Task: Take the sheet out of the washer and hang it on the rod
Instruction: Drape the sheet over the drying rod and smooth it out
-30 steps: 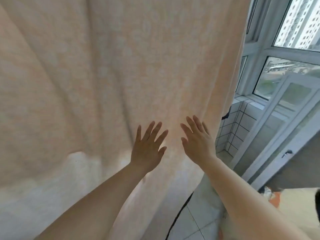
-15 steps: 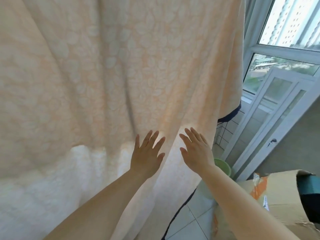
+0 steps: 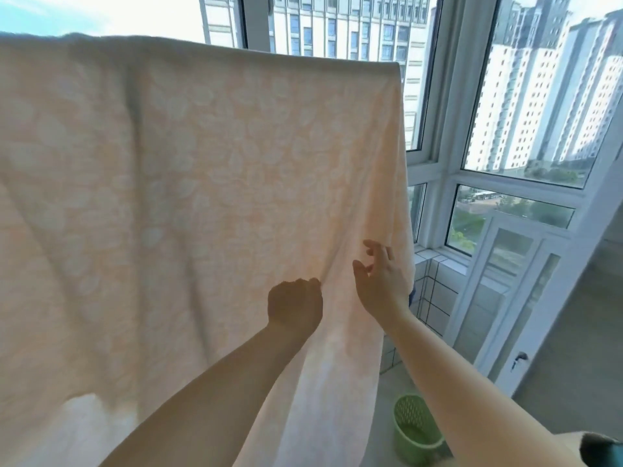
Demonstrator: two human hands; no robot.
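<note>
A large pale peach sheet [image 3: 175, 183] with a faint leaf pattern hangs draped in front of me, its top fold running across the upper view; the rod under that fold is hidden. My left hand [image 3: 295, 306] is closed in a fist, pinching a fold of the sheet near its right part. My right hand [image 3: 382, 281] is just to the right, fingers spread and slightly curled, touching the cloth close to its right edge without gripping it. The washer is out of view.
Tall windows [image 3: 539, 96] stand behind and to the right of the sheet. A white-framed glass door [image 3: 499, 298] with a handle is at the right. A green perforated basket [image 3: 416, 429] sits on the tiled floor at the lower right.
My view has tilted upward, so the sheet's top edge and the windows show. My left hand went from flat and open to a fist on the cloth. My right hand moved up and right.
</note>
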